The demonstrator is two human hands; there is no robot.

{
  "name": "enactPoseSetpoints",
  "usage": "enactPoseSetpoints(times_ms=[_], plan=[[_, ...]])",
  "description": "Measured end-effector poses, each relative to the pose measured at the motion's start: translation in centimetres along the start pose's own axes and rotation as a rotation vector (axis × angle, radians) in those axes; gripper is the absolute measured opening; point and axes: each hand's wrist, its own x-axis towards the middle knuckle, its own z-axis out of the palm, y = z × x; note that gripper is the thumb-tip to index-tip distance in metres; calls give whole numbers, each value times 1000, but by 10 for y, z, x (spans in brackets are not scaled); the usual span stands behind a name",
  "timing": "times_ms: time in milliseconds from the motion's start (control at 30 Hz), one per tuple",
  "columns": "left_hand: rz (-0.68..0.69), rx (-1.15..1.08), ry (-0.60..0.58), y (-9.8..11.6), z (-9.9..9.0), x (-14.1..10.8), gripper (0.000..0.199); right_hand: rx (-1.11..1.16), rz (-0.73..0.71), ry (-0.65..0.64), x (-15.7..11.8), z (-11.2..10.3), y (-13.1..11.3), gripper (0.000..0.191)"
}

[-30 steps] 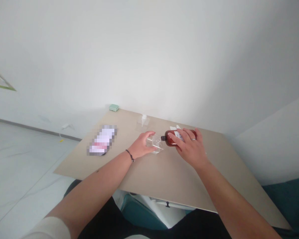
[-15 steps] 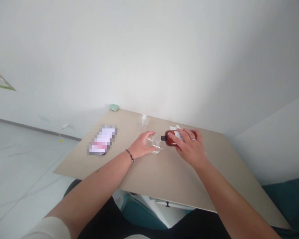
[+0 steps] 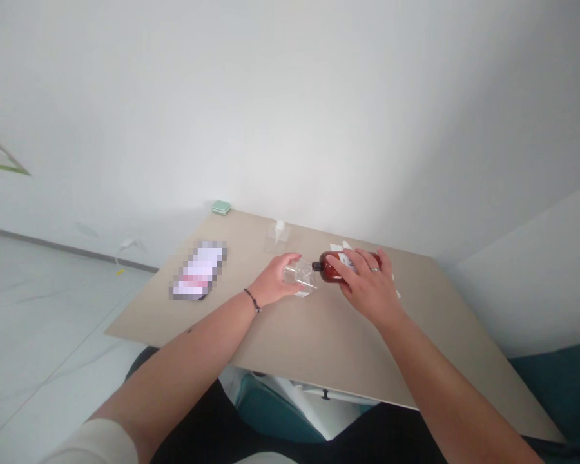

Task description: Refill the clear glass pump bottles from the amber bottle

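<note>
I see the left hand (image 3: pixel 270 281) clamped around a clear, colourless container (image 3: pixel 303 276) at its right; the right hand (image 3: pixel 371 283) grips a glossy red-brown, round-shouldered bottle (image 3: pixel 329 267) beneath its fingers, neck leftward.

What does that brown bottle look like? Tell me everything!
The brown bottle is glossy and reddish, like glass or plastic, with rounded shoulders, a short dark neck and a partly hidden white label. It's tipped sideways, neck toward the clear container. The right hand grips it; whether neck and container touch isn't clear.
</note>
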Motion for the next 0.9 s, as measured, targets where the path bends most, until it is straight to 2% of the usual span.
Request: enactPoseSetpoints(times_ms=[267, 433, 567, 800, 900], plan=[[-22, 2, -10, 2, -1, -1, 76, 68, 75, -76, 0, 1, -7, 55], [-16, -27, -20, 1, -2, -1, 76, 170, 157, -80, -2, 6, -11, 56], [-38, -55, -38, 4, -5, -1, 76, 406, 301, -9, -3, 15, -11, 64], [-106, -138, -33, 1, -5, 0, 76, 959, 640, 228, 2, 44, -3, 83], [-128, -182, -43, -4, -5, 1, 76, 1109, 741, 260, 11, 56, -3, 85]])
